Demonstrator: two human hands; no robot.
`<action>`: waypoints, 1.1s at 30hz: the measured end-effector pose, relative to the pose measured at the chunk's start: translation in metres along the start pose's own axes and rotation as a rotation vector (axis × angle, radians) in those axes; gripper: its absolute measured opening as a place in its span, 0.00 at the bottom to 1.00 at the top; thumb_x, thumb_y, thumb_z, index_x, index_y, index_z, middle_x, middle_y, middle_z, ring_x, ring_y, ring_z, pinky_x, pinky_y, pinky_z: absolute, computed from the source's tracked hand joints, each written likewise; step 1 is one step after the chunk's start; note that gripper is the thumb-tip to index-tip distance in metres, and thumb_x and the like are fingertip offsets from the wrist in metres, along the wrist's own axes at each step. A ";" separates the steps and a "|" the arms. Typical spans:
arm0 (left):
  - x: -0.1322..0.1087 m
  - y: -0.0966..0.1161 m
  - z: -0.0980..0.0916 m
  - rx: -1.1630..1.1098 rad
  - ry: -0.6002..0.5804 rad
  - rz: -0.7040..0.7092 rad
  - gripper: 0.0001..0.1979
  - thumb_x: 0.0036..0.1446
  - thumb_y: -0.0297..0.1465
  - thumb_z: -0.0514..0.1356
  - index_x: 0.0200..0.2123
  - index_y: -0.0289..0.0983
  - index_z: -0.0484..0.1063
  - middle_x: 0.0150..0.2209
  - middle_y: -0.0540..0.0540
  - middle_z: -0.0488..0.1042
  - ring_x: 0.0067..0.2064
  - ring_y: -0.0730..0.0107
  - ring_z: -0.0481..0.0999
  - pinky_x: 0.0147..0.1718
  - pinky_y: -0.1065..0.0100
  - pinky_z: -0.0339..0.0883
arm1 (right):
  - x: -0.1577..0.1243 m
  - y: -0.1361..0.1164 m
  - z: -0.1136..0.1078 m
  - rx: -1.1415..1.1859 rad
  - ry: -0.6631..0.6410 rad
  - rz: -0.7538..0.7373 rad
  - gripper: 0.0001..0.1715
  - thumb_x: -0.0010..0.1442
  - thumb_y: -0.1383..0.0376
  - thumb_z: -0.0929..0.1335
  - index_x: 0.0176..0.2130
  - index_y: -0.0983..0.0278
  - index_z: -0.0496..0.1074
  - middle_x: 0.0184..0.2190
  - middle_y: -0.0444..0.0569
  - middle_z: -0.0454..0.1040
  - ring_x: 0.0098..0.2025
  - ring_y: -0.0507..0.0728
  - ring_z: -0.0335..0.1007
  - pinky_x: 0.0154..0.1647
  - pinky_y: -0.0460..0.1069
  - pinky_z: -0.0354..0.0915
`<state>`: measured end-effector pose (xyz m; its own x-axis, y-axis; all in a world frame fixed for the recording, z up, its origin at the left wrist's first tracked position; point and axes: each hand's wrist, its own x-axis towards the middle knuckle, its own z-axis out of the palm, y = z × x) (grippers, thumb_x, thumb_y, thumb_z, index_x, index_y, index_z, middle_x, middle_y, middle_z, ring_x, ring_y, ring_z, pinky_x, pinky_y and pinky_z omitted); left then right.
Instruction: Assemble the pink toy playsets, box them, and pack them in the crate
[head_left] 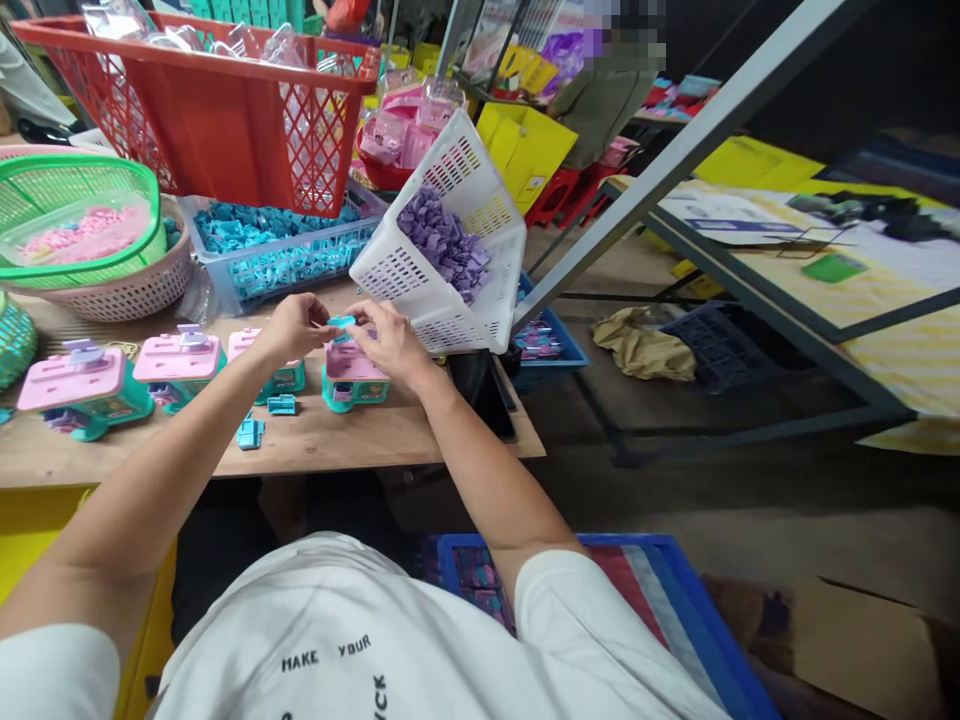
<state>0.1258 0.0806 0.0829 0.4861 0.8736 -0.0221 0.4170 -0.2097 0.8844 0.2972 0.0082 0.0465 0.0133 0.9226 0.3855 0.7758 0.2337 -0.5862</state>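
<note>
Both hands meet over the pink-and-teal toy unit point(352, 378), which stands on the wooden surface point(337, 445) near its right end. The grip of the left hand point(296, 325) and of the right hand point(390, 340) pinches one small teal part point(343, 322), held just above the unit's pink top.

Recommended handling: keep the part level, line it up over the top, and press straight down (a tilted entry would likely jam moulded plastic).

All pieces look hard, glossy and blocky. The tilted white basket point(487, 300) is perforated and holds purple parts point(442, 240). Loose teal parts point(251, 432) lie nearby.
</note>
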 end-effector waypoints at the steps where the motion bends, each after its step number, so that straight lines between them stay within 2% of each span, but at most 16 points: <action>1: 0.002 -0.001 0.001 0.064 0.010 0.017 0.16 0.42 0.29 0.74 0.26 0.36 0.68 0.21 0.51 0.71 0.26 0.70 0.72 0.28 0.69 0.64 | 0.000 0.001 0.001 -0.072 -0.020 0.020 0.11 0.65 0.61 0.68 0.47 0.60 0.74 0.45 0.51 0.79 0.53 0.62 0.70 0.56 0.59 0.65; 5: 0.009 -0.006 0.007 0.179 -0.005 0.126 0.08 0.45 0.26 0.69 0.25 0.36 0.71 0.22 0.51 0.73 0.27 0.70 0.73 0.28 0.71 0.62 | -0.006 0.004 0.000 -0.175 -0.029 0.041 0.08 0.65 0.60 0.70 0.44 0.59 0.76 0.45 0.52 0.79 0.54 0.64 0.67 0.56 0.60 0.60; 10: 0.018 -0.010 0.011 0.061 -0.113 0.050 0.06 0.47 0.29 0.68 0.25 0.35 0.73 0.22 0.49 0.75 0.25 0.70 0.73 0.27 0.70 0.65 | -0.005 0.008 -0.013 -0.185 -0.083 -0.009 0.09 0.65 0.62 0.70 0.45 0.59 0.78 0.43 0.51 0.79 0.53 0.64 0.67 0.56 0.61 0.57; 15: 0.021 -0.014 0.012 0.041 -0.172 0.040 0.08 0.46 0.30 0.69 0.24 0.35 0.73 0.22 0.48 0.75 0.25 0.70 0.74 0.29 0.70 0.67 | -0.004 0.014 -0.020 -0.189 -0.122 -0.082 0.11 0.65 0.61 0.70 0.48 0.57 0.79 0.44 0.51 0.79 0.53 0.63 0.67 0.56 0.61 0.55; 20: 0.026 -0.013 0.008 0.107 -0.172 0.106 0.06 0.47 0.31 0.67 0.25 0.34 0.75 0.23 0.48 0.75 0.26 0.71 0.72 0.27 0.71 0.63 | -0.005 0.019 -0.012 -0.221 -0.091 -0.107 0.13 0.66 0.59 0.69 0.48 0.58 0.79 0.47 0.52 0.79 0.56 0.64 0.65 0.57 0.61 0.54; 24: 0.020 -0.013 0.005 0.224 -0.173 0.227 0.08 0.48 0.33 0.66 0.26 0.33 0.76 0.23 0.48 0.75 0.25 0.71 0.71 0.25 0.72 0.60 | -0.009 0.020 -0.008 -0.283 -0.067 -0.137 0.12 0.67 0.58 0.69 0.47 0.58 0.79 0.45 0.50 0.81 0.58 0.64 0.64 0.59 0.61 0.52; 30: 0.004 -0.023 0.018 0.267 -0.067 0.312 0.11 0.56 0.36 0.61 0.30 0.33 0.75 0.25 0.47 0.76 0.27 0.70 0.72 0.27 0.72 0.62 | -0.021 0.019 -0.004 -0.339 -0.046 -0.143 0.14 0.68 0.61 0.67 0.51 0.56 0.78 0.46 0.49 0.81 0.60 0.63 0.64 0.62 0.61 0.48; 33: 0.003 -0.024 0.023 0.339 -0.032 0.339 0.09 0.56 0.33 0.62 0.31 0.33 0.75 0.28 0.45 0.77 0.29 0.69 0.73 0.29 0.70 0.64 | -0.024 0.019 -0.001 -0.385 -0.021 -0.134 0.14 0.68 0.60 0.67 0.51 0.56 0.78 0.47 0.49 0.81 0.61 0.64 0.63 0.62 0.62 0.49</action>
<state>0.1349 0.0786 0.0512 0.6590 0.7186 0.2221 0.4554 -0.6163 0.6425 0.3123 -0.0098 0.0272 -0.1133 0.8989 0.4233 0.9494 0.2236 -0.2206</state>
